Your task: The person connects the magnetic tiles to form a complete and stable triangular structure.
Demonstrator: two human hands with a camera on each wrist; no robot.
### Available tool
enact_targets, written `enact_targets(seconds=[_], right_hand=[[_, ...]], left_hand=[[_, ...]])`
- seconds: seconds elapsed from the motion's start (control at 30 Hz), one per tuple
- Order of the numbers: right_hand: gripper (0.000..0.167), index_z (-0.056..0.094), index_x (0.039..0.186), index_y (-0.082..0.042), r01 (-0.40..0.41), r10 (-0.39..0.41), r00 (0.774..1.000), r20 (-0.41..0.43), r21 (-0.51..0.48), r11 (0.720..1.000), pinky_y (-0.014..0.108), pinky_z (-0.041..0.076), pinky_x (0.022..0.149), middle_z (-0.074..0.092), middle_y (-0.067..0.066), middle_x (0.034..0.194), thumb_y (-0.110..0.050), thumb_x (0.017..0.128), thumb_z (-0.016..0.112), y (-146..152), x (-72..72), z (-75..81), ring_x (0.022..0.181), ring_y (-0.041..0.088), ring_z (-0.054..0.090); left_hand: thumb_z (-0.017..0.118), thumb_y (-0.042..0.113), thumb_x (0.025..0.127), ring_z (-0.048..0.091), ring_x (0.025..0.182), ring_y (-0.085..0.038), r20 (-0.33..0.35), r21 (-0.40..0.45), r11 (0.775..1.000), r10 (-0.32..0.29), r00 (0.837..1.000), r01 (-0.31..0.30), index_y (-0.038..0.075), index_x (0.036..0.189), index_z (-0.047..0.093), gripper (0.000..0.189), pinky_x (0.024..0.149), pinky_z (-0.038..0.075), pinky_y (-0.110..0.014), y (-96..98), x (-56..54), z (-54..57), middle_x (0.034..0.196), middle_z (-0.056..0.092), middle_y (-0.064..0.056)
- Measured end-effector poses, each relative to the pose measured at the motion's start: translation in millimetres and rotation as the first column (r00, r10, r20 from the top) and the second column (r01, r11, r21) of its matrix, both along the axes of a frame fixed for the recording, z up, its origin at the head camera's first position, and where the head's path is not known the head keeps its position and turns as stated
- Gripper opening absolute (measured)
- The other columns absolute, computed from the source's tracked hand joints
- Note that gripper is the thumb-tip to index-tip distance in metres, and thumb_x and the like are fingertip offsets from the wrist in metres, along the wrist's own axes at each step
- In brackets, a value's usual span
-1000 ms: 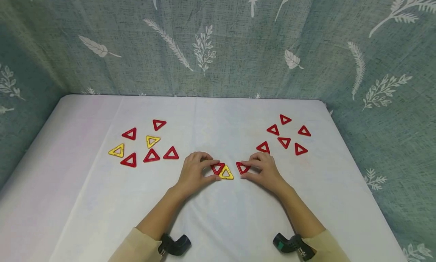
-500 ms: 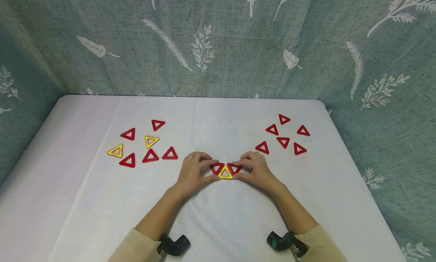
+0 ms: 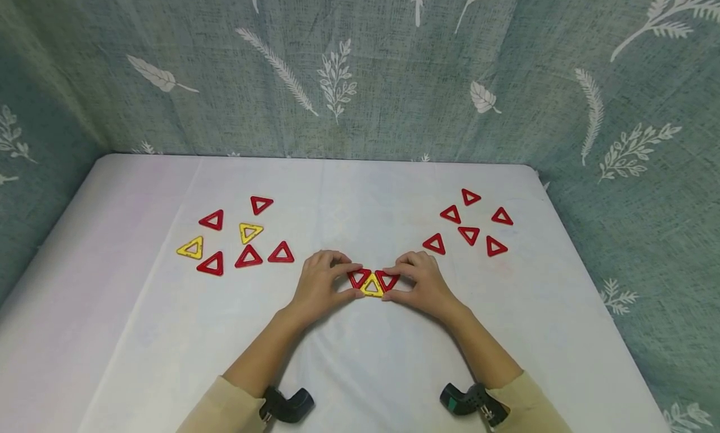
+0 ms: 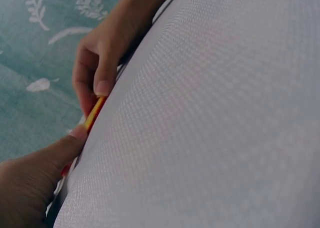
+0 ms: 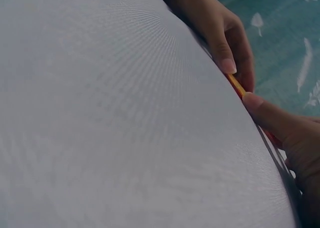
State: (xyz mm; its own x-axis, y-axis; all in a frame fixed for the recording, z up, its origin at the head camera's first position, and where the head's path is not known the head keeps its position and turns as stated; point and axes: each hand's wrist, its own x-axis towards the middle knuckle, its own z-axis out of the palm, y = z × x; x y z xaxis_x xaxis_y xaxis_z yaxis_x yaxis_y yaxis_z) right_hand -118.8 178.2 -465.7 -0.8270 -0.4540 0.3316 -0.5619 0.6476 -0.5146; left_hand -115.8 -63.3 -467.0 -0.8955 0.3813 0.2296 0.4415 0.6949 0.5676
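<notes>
and the gap is closed! the right red triangle (image 3: 381,282), held apart a second ago, is now butted against the yellow triangle (image 3: 372,293), whose other side is met by the left red triangle (image 3: 364,280). each red piece is pinched between thumb and fingers, one by the left hand (image 3: 323,282), one by the right hand (image 3: 425,282); neither is let go. a row of three is laid between the hands on the white cloth (image 3: 360,370), and this joint, seemingly, is made.
</notes>
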Motion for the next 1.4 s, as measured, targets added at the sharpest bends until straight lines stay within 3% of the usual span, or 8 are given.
enact_targets(seconds=[0.4, 0.63, 0.77, 1.0, 1.13, 1.27, 1.4], right_hand=[[0.045, 0.074, 0.104, -0.013, -0.028, 0.027, 0.997, -0.075, -0.017, 0.999, 0.035, 0.037, 0.078, 0.059, 0.001, 0.095, -0.029, 0.065, 0.087, 1, -0.5, -2.3, 0.089, 0.016, 0.049], [0.047, 0.071, 0.11, -0.009, -0.024, 0.024, 1.0, -0.001, -0.118, 0.993, 0.037, 0.043, 0.086, 0.058, 0.004, 0.105, -0.022, 0.067, 0.086, 5, 0.4, -2.5, 0.1, 0.019, 0.051], [0.046, 0.07, 0.112, -0.007, -0.009, 0.016, 0.999, 0.034, -0.179, 0.984, 0.031, 0.046, 0.087, 0.057, 0.004, 0.108, -0.017, 0.069, 0.084, 10, 0.0, -4.0, 0.103, 0.019, 0.051], [0.043, 0.069, 0.107, -0.002, 0.041, -0.067, 0.993, -0.096, -0.246, 0.969, 0.025, 0.049, 0.075, 0.059, 0.008, 0.101, -0.009, 0.067, 0.084, 18, -4.0, -5.8, 0.089, 0.018, 0.054], [0.04, 0.069, 0.106, -0.002, 0.222, -0.249, 0.955, -0.162, -0.171, 0.96, 0.032, 0.048, 0.076, 0.06, 0.011, 0.1, -0.014, 0.07, 0.083, 21, -5.1, -4.6, 0.09, 0.023, 0.054], [0.039, 0.068, 0.11, -0.002, 0.457, -0.463, 0.876, -0.132, -0.076, 0.886, 0.044, 0.043, 0.081, 0.059, 0.016, 0.105, -0.02, 0.078, 0.078, 25, -5.6, -2.0, 0.097, 0.032, 0.052], [0.045, 0.062, 0.122, -0.003, 0.574, -0.575, 0.818, -0.017, -0.028, 0.818, 0.049, 0.037, 0.086, 0.054, 0.02, 0.114, -0.025, 0.084, 0.072, 30, -7.5, 0.0, 0.103, 0.037, 0.046]], left_hand=[[0.083, 0.035, 0.07, 0.045, 0.115, -0.026, -0.033, 0.017, 1.0, -0.008, 0.999, 0.009, 0.017, 0.113, 0.07, 0.048, 0.099, 0.033, -0.05, -0.2, -0.1, 0.9, 0.113, 0.056, -0.006], [0.084, 0.034, 0.068, 0.046, 0.113, -0.025, -0.015, 0.038, 0.999, 0.007, 1.0, -0.007, 0.015, 0.108, 0.069, 0.047, 0.099, 0.034, -0.048, -1.0, -0.8, -1.6, 0.112, 0.057, -0.005], [0.085, 0.035, 0.066, 0.047, 0.113, -0.024, -0.009, 0.035, 0.999, 0.028, 1.0, -0.027, 0.013, 0.105, 0.068, 0.048, 0.098, 0.036, -0.047, -0.1, -1.0, -2.3, 0.111, 0.058, -0.005], [0.088, 0.036, 0.061, 0.049, 0.111, -0.024, 0.005, 0.049, 0.997, 0.065, 0.998, -0.066, 0.01, 0.101, 0.07, 0.051, 0.097, 0.038, -0.045, 1.6, -1.4, -0.9, 0.108, 0.059, -0.003], [0.088, 0.037, 0.06, 0.049, 0.111, -0.025, -0.014, 0.053, 0.997, 0.049, 0.999, -0.048, 0.013, 0.108, 0.07, 0.057, 0.095, 0.038, -0.045, -0.1, -2.1, -1.2, 0.109, 0.059, -0.004], [0.084, 0.038, 0.067, 0.047, 0.114, -0.026, -0.016, 0.019, 1.0, 0.007, 1.0, -0.007, 0.018, 0.117, 0.068, 0.056, 0.097, 0.037, -0.047, -2.0, -3.0, -1.6, 0.115, 0.057, -0.006], [0.077, 0.038, 0.076, 0.043, 0.119, -0.026, -0.019, -0.05, 0.998, -0.032, 0.999, 0.031, 0.021, 0.122, 0.065, 0.051, 0.1, 0.033, -0.049, -2.8, -2.9, -1.6, 0.122, 0.053, -0.007]])
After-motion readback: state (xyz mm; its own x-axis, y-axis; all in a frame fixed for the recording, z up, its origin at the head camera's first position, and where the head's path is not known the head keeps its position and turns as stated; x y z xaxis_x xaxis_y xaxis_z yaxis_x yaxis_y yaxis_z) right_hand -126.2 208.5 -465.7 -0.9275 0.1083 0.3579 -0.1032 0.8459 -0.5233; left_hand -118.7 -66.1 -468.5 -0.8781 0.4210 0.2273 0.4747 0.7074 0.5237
